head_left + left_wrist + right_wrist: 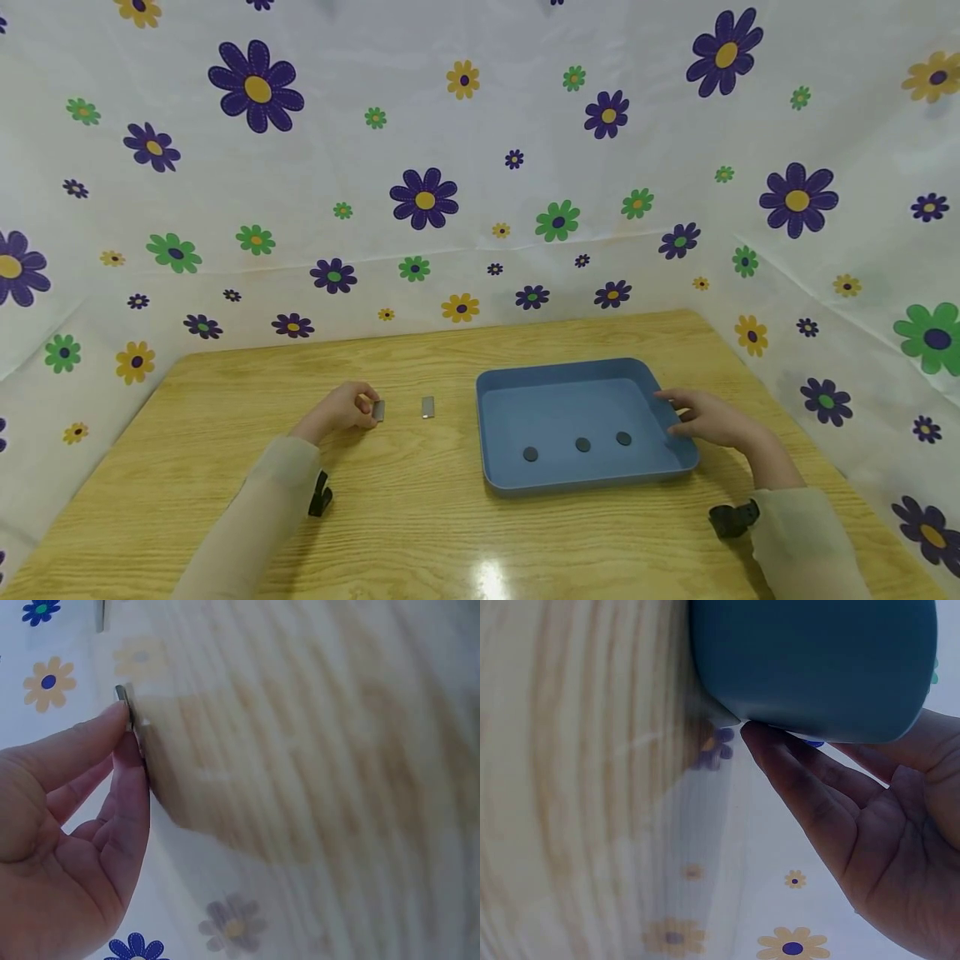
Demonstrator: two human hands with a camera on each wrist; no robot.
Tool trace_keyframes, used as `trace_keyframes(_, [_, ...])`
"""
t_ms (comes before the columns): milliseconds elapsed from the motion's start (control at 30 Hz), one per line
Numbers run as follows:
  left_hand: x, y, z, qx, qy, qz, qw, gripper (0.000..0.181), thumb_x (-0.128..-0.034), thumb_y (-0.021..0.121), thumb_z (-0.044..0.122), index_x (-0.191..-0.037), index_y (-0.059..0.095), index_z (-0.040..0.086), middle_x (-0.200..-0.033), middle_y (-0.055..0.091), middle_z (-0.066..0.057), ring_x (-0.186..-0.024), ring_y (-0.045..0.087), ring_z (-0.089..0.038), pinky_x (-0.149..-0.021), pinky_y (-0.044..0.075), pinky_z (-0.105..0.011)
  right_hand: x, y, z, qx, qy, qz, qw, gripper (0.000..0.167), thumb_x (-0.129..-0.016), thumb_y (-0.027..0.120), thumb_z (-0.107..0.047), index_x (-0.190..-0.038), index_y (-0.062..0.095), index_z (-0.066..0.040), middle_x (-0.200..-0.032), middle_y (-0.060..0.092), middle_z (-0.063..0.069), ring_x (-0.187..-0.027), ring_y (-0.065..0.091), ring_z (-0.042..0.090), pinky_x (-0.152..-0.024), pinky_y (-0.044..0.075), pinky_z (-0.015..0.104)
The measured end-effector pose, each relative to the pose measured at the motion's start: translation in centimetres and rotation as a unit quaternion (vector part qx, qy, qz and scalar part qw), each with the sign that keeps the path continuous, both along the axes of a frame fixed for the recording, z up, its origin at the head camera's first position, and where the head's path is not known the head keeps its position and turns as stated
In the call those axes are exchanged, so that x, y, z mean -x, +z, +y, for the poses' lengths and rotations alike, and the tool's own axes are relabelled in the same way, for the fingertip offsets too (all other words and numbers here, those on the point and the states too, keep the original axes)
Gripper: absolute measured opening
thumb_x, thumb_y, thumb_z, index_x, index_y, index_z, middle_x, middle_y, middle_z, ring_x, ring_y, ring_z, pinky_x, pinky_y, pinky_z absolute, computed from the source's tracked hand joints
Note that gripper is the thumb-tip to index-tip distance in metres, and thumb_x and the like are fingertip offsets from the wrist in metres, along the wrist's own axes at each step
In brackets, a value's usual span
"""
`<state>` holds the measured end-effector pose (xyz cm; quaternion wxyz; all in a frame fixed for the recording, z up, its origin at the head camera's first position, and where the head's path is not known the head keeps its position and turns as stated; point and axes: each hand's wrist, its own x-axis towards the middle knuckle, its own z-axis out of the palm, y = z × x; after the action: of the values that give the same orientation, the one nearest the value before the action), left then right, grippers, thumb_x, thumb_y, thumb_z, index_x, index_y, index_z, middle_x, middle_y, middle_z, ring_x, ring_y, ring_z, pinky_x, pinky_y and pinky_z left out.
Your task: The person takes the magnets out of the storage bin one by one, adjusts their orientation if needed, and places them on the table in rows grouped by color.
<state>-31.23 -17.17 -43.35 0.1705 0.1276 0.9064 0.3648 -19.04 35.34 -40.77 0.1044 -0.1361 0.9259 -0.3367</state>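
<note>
My left hand [351, 406] is at the table left of the tray, thumb and fingertips pinching a small flat grey rectangular piece [378, 411]. In the left wrist view the thumb tip meets the edge of that piece [122, 694]. A similar grey rectangular piece [428, 407] lies on the table to its right. The shallow blue tray [585, 486] rests on the table, with three dark round discs [582, 445] inside. On its right side my right hand [712, 418] grips the wall. The right wrist view shows fingertips [761, 739] at the tray's lower edge.
The wooden table [420, 525] is bordered at the back and sides by a white flower-patterned cloth [487, 125]. Dark wrist devices [731, 519] sit on both wrists. Light glares off the table's front.
</note>
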Motion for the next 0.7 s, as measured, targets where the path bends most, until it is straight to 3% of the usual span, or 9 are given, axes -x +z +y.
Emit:
trace_keyframes(167, [-0.2,0.6,-0.4,-0.015,0.013,0.009,0.9998,0.045,-0.0747,0.066,0.001,-0.115,0.048,-0.007,-0.090,0.051,-0.014,-0.071,0.050,-0.020,-0.060,0.047,-0.029,0.0,0.1,-0.1,0.000,-0.004,-0.004,1.0000,0.053,-0.081,0.061,-0.005,-0.126,0.038,0.012,-0.123,0.039,0.034,-0.107,0.040,0.049,-0.080,0.042,0.050])
trace_keyframes(333, [-0.2,1.5,-0.5,-0.067,0.013,0.019,0.9975,0.047,-0.0794,0.063,0.004,-0.121,0.043,-0.008,-0.100,0.049,-0.021,-0.077,0.052,-0.022,-0.065,0.047,-0.032,0.0,0.1,0.0,-0.001,-0.004,-0.005,1.0000,0.053,-0.081,0.061,-0.005,-0.126,0.038,0.011,-0.123,0.039,0.033,-0.107,0.040,0.049,-0.080,0.042,0.050])
trace_keyframes(433, [-0.3,1.7,-0.4,-0.099,0.019,0.007,0.9949,0.048,-0.0823,0.061,0.005,-0.124,0.040,-0.006,-0.108,0.047,-0.024,-0.085,0.052,-0.024,-0.072,0.047,-0.034,0.0,0.1,-0.1,-0.001,-0.007,-0.007,1.0000,0.053,-0.081,0.061,-0.005,-0.126,0.039,0.011,-0.123,0.039,0.033,-0.107,0.040,0.049,-0.080,0.042,0.050])
trace_keyframes(700, [-1.0,2.0,0.8,-0.148,0.015,0.010,0.9888,0.046,-0.0846,0.058,0.004,-0.126,0.040,-0.005,-0.115,0.045,-0.027,-0.101,0.050,-0.033,-0.079,0.045,-0.039,-0.1,0.3,-0.2,-0.005,-0.011,-0.007,0.9999,0.053,-0.081,0.061,-0.005,-0.126,0.039,0.011,-0.123,0.039,0.033,-0.107,0.041,0.048,-0.080,0.042,0.050])
